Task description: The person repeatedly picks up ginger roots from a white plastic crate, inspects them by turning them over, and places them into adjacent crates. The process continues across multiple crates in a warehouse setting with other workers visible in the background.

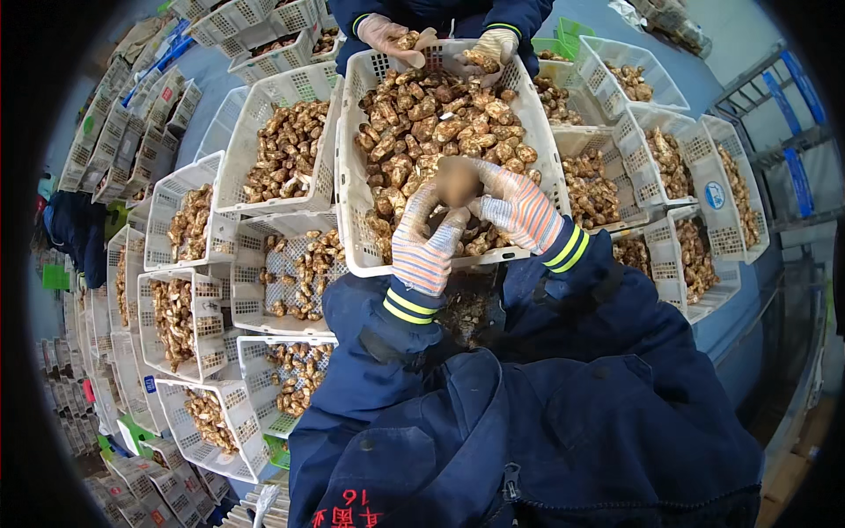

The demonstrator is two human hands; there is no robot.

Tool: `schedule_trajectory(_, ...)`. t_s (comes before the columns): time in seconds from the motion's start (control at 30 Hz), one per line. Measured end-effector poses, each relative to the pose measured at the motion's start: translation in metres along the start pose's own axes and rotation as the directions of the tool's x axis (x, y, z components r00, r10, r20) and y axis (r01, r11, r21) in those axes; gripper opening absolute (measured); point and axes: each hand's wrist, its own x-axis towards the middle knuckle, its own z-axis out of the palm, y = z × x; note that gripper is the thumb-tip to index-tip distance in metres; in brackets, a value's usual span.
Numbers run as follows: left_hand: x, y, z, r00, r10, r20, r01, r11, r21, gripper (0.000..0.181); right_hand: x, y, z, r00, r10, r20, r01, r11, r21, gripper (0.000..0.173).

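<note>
A brown mushroom (458, 182), blurred in the picture, is held up between my two hands. My left hand (429, 228), in a knitted glove with orange and blue stripes, grips it from the left. From the other side, the fingers of my right hand (515, 201), gloved alike, close on it. Both hands are over the near part of a large white plastic crate (353, 198). Inside lies a deep heap of whole mushrooms (422, 112) with brown, scaly caps and paler stems. My hands cover part of this heap.
Across the crate, a co-worker's gloved hands (389, 36) hold mushrooms above its far rim. More white perforated crates (228, 165) of mushrooms crowd the left side, others (650, 158) the right. A metal rack (782, 125) with blue parts stands far right. Another person (76, 228) is at far left.
</note>
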Motion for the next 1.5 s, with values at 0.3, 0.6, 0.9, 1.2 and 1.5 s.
schedule_trajectory(0.3,-0.010,0.009,-0.016,0.875,0.469,0.124,-0.462,0.731,0.502,0.035,-0.012,-0.011,0.019,0.999,-0.009,0.049,0.012,0.997,-0.078,0.059)
schedule_trajectory(0.6,-0.016,0.010,-0.016,0.998,-0.028,0.055,0.032,0.997,-0.073,0.040,-0.017,0.015,0.025,0.998,0.065,-0.025,-0.067,0.993,-0.094,0.055)
schedule_trajectory(0.9,-0.027,-0.027,-0.058,0.890,-0.373,0.263,0.455,0.694,-0.557,0.026,-0.014,-0.014,-0.022,0.947,0.314,-0.068,-0.311,0.842,-0.441,0.040)
schedule_trajectory(1.2,-0.019,-0.018,-0.049,0.855,-0.413,0.313,0.517,0.650,-0.556,0.031,-0.028,0.026,-0.072,0.939,0.326,-0.110,-0.344,0.893,-0.289,0.034)
schedule_trajectory(1.5,0.056,0.022,-0.126,0.986,-0.122,-0.113,0.047,0.857,-0.513,0.054,-0.010,0.024,-0.071,0.986,0.150,-0.068,-0.111,0.305,-0.946,0.043)
